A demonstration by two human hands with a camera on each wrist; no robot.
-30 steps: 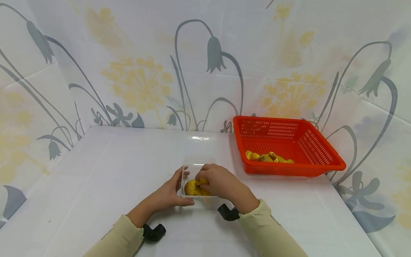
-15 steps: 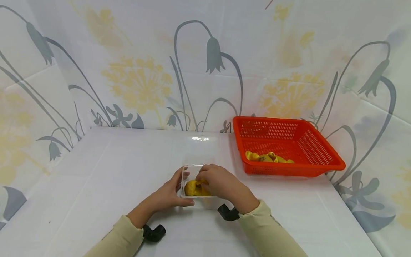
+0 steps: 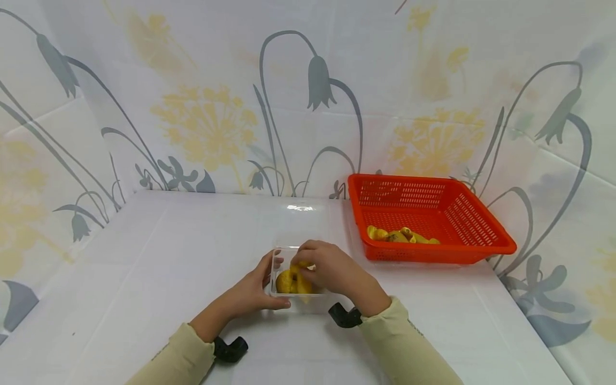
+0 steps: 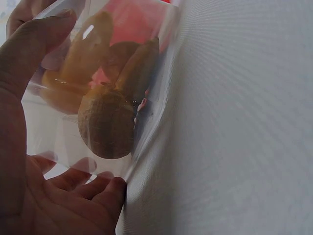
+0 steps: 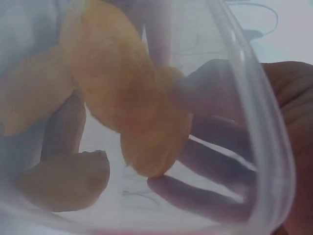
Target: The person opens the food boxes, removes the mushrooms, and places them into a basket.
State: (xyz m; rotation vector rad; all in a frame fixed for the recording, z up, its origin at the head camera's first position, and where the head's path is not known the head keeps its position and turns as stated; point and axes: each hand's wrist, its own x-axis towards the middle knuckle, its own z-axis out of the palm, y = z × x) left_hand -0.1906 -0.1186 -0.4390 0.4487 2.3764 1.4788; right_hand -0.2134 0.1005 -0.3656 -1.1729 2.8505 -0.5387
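My left hand (image 3: 250, 291) grips a clear plastic box (image 3: 295, 294) at its left side, thumb at the front and fingers behind. Inside lie several knobby yellow pieces of ginger; a rounded ginger piece (image 4: 106, 125) shows through the wall in the left wrist view. Reaching into the box from the right, my right hand (image 3: 332, 270) pinches a long piece of ginger (image 3: 304, 280), which stands tilted. In the right wrist view fingers (image 5: 215, 93) show behind the cloudy wall against a knobby ginger piece (image 5: 122, 78), partly blurred.
A red perforated basket (image 3: 438, 252) stands at the back right of the white table (image 3: 159, 256), with several ginger pieces (image 3: 397, 236) along its near side. A flower-printed cloth (image 3: 216, 133) hangs behind and at both sides. Dark curved pieces (image 3: 231, 349) sit at both wrists.
My right hand has risen slightly in the box, and the ginger in its fingers has turned more upright. The left hand and the box stay where they were.
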